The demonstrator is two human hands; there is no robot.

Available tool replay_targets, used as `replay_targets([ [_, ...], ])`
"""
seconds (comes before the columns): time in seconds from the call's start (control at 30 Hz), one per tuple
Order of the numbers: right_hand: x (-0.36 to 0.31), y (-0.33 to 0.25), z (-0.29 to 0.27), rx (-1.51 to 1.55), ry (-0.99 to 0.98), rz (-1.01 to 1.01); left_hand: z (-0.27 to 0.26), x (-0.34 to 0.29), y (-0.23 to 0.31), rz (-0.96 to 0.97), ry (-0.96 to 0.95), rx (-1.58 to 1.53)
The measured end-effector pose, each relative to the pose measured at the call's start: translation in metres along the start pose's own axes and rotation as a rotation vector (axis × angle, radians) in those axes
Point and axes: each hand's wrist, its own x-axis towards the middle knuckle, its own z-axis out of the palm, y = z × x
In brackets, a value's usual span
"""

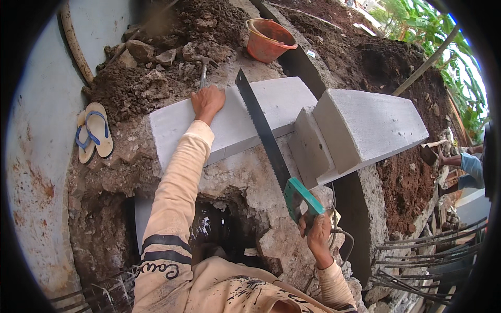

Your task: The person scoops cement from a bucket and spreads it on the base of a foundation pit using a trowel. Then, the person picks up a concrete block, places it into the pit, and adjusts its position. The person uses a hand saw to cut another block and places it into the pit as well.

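Note:
My right hand (317,233) is wrapped round the green handle of a hand saw (263,133). Its long dark blade points away from me and passes across a long pale lightweight concrete block (229,122). Whether the teeth touch the block, I cannot tell. My left hand (209,104) is closed in a fist over the block's far edge. From that fist a hammer (204,68) sticks out, its metal head pointing away from me; the rest of its handle is hidden by my fingers. More pale blocks (376,125) lie stacked to the right of the saw.
A red bucket (269,41) stands at the far side. Sandals (94,130) lie at the left beside a pale wall (36,156). A dark hole (224,229) opens in the rubble close to me. Steel bars (428,255) jut in at lower right, below another person's leg (472,172).

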Motion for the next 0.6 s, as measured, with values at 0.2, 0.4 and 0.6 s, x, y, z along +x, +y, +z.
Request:
replay_targets([
  [0.2, 0.081, -0.005, 0.050, -0.093, -0.046, -0.055, -0.009, -0.003, -0.002, 0.008, 0.008, -0.010],
  [0.4, -0.021, -0.011, 0.003, -0.099, -0.003, -0.028, -0.009, -0.004, -0.004, 0.018, 0.018, -0.016],
  [0.6, 0.109, -0.013, 0.071, -0.108, -0.011, -0.078, -0.004, -0.003, -0.006, 0.041, 0.005, -0.011],
])
